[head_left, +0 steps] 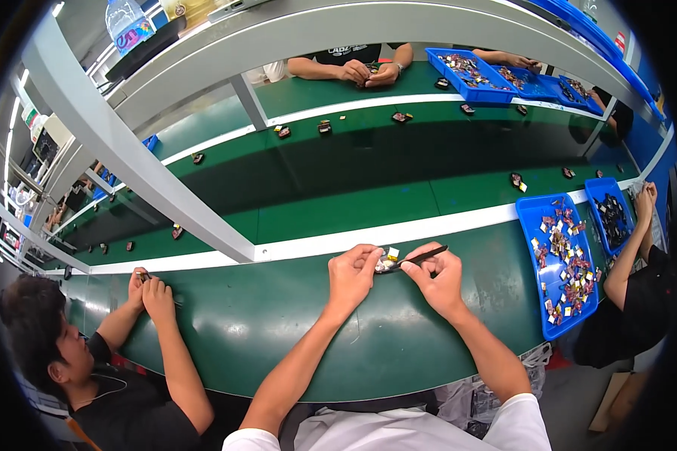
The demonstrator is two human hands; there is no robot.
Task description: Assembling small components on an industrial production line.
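Over the green bench top [399, 331], my left hand [350, 279] pinches a small dark electronic assembly [388, 260] with a white and yellow tab. My right hand [438, 279] is closed around slim black tweezers [426, 256], its fingertips close against the assembly's right side. The tweezers' tips are hidden at the part, so I cannot tell whether they touch it. To the right of my right hand lies a blue tray [530, 263] full of small reddish parts with white and yellow tabs.
Beyond a white rail [338, 243] runs a green conveyor belt [338, 214] with scattered small assemblies [517, 180]. A grey metal post [139, 154] slants across the left. Another blue tray [596, 225] holds black parts. Co-workers sit left, right and across; their hands [156, 293] handle parts.
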